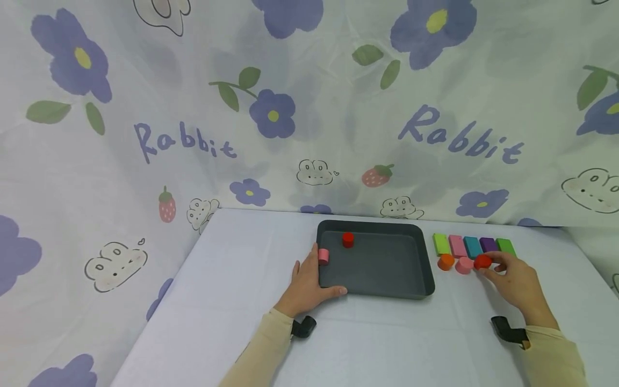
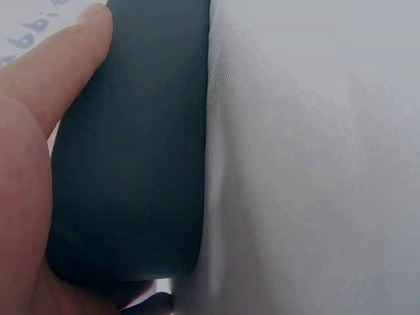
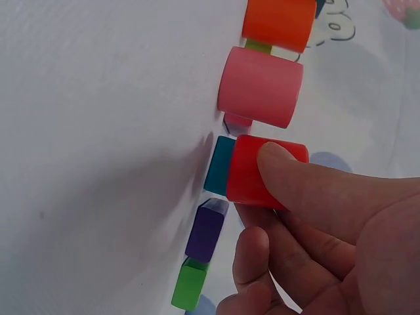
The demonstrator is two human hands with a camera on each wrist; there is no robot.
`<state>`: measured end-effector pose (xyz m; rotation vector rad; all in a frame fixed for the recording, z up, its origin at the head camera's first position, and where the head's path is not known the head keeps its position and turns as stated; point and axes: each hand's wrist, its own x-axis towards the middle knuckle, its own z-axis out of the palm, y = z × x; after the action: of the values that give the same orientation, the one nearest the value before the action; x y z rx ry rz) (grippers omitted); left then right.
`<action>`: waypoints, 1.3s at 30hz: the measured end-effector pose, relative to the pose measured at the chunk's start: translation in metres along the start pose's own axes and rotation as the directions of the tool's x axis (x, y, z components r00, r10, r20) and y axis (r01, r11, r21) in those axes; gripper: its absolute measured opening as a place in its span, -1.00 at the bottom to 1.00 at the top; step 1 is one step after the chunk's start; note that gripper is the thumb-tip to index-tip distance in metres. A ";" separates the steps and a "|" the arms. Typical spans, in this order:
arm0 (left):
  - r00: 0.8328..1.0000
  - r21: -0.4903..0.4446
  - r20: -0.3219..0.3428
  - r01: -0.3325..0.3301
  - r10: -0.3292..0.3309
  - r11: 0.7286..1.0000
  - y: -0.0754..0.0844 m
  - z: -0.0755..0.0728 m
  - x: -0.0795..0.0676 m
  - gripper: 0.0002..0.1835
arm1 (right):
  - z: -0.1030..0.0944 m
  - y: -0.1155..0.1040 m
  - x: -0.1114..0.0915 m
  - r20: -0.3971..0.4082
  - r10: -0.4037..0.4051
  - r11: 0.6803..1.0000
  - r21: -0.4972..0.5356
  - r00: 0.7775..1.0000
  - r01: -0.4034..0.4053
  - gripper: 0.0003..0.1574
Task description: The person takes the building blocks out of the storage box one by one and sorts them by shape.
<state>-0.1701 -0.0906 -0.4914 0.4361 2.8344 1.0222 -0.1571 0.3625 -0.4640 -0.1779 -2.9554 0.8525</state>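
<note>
My left hand rests against the front left corner of a dark grey tray. Its thumb lies along the front wall and its fingers reach along the left side. Inside the tray stand a red cylinder and, by the left wall, a pink cylinder. To the right of the tray, my right hand pinches another red cylinder between thumb and fingers. Beside that one are a second pink cylinder and an orange cylinder.
Behind the cylinders lies a row of flat blocks: yellow-green, pink, teal, purple and green. A white cloth covers the table. A patterned curtain hangs at the back.
</note>
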 end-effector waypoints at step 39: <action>1.000 0.004 -0.003 -0.009 0.009 1.000 -0.002 0.000 -0.002 0.41 | 0.001 0.002 -0.006 0.039 0.031 0.999 0.013 0.999 -0.031 -0.32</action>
<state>-0.1682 -0.0924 -0.4929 0.4482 2.8407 1.0200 -0.1514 0.3627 -0.4663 -0.2096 -2.9894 0.8890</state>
